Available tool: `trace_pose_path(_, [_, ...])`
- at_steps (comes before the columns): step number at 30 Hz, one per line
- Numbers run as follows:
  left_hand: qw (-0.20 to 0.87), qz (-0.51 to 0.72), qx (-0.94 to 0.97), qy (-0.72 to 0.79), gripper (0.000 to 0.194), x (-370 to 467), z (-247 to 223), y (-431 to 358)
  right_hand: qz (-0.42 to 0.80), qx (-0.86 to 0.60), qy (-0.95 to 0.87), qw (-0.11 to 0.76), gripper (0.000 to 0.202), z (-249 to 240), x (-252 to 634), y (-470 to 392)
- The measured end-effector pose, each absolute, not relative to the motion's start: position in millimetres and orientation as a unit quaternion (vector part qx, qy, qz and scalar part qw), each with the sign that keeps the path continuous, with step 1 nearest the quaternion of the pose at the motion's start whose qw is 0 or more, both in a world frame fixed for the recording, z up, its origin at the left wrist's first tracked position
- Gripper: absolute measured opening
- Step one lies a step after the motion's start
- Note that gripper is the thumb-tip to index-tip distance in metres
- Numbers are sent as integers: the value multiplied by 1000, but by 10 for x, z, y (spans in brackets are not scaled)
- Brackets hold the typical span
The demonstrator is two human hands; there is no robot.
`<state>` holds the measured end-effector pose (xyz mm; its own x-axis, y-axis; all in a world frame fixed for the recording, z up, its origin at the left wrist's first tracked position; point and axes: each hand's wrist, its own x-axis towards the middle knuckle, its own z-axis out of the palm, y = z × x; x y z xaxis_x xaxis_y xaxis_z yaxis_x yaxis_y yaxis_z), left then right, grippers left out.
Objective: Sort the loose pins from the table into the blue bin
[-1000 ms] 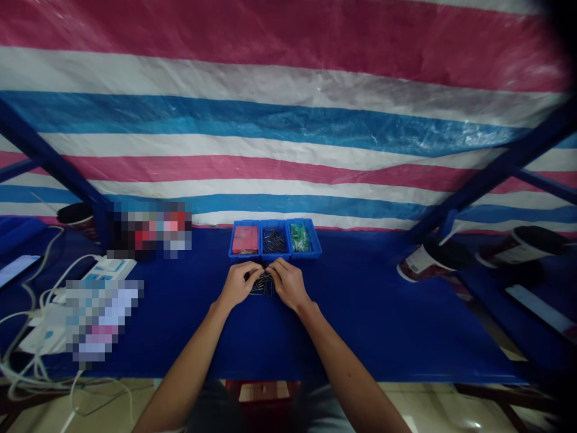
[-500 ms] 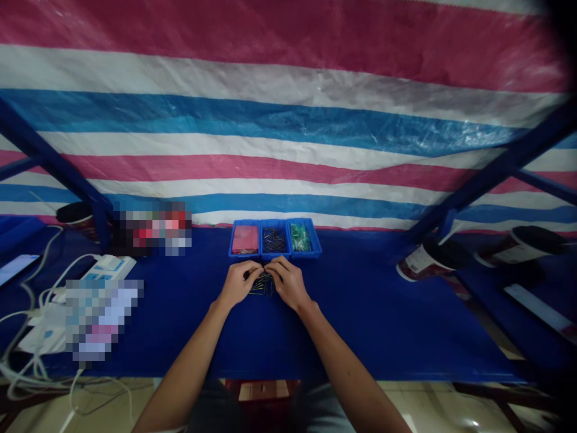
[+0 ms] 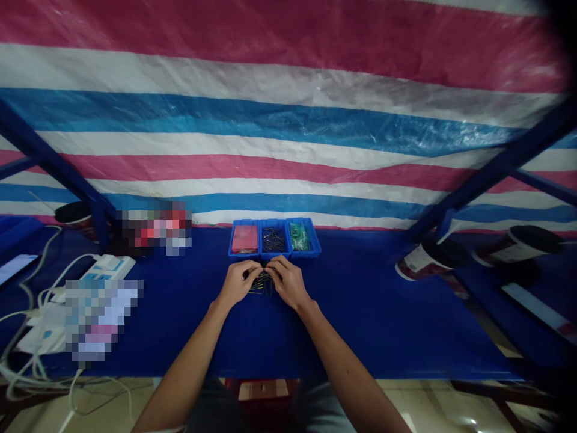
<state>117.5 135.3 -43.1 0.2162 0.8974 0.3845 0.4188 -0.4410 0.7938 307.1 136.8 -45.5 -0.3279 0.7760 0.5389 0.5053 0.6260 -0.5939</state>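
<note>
Over a small pile of slender dark screws [image 3: 262, 286] on the blue table, my left hand [image 3: 240, 282] and my right hand [image 3: 289, 282] meet with fingers pinched. Their fingertips nearly touch, and whatever small piece lies between them is too tiny to make out. Just beyond the hands stand three joined blue bins. The left bin [image 3: 232, 245] holds a pink-red stack, the middle bin [image 3: 273, 255] more dark screws, and the right bin [image 3: 317, 244] small clear bags with green on them.
White power strips [image 3: 108, 267] with tangled cables lie at the left beside blurred items. On the right stand a dark-lidded paper cup [image 3: 421, 261] and, farther over, a phone [image 3: 536, 310]. A striped tarp [image 3: 288, 168] hangs behind the blue table [image 3: 383, 325].
Almost nothing differs. Both hands stay pinched together over the screws, with only a tiny shift at the fingertips.
</note>
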Motion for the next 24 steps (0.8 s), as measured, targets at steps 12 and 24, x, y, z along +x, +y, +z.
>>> trace_pose_path(12, [269, 441, 729, 450, 26, 1179, -421, 1347, 170, -390, -799, 425, 19, -497, 3073, 1393])
trace_pose_path(24, [266, 440, 727, 455, 23, 1172, -439, 1360, 168, -403, -797, 418, 17, -440, 3081, 1362])
